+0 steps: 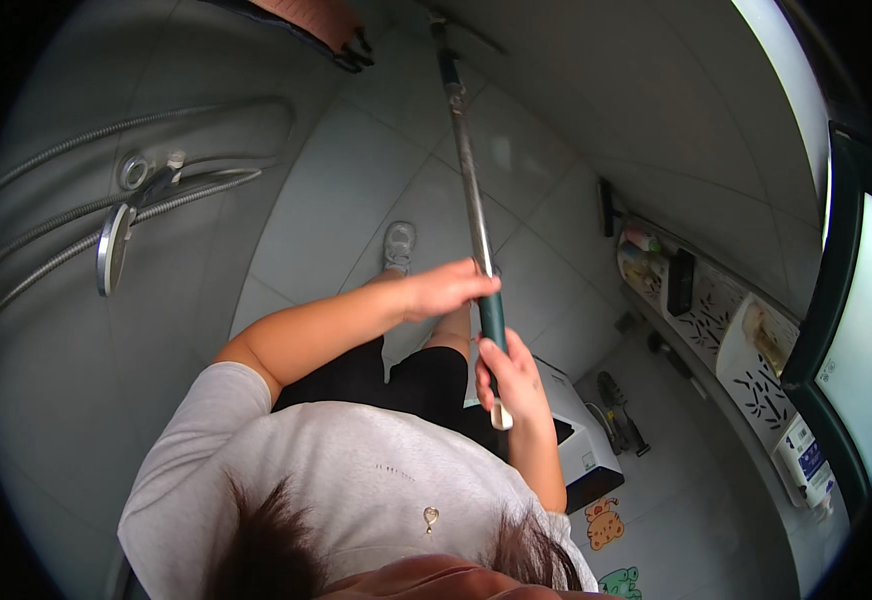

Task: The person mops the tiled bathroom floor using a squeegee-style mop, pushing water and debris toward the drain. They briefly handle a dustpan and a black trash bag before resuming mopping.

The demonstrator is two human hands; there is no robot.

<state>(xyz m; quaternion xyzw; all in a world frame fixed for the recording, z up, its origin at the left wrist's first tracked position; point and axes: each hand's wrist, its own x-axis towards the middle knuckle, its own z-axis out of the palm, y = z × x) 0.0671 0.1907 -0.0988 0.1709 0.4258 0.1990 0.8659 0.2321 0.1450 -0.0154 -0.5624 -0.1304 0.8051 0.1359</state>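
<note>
A long-handled cleaning tool with a shiny metal pole (467,172) slants from my hands to the far end of the tiled floor. Its narrow head (473,36) is dim there, close to the wall, so its exact kind is unclear. My left hand (447,289) holds the pole where the metal meets the dark green grip (493,319). Lower down, my right hand (512,373) is wrapped around the handle near its end. A white end cap with a hanging loop (501,415) sticks out below that hand.
On the left wall hang a shower head (112,250) and metal hoses (68,206). A white shelf (706,311) with toiletries runs along the right wall, near a dark-framed mirror (811,330). Beside my right leg stands a white toilet (586,450). Brushes (614,409) hang behind it.
</note>
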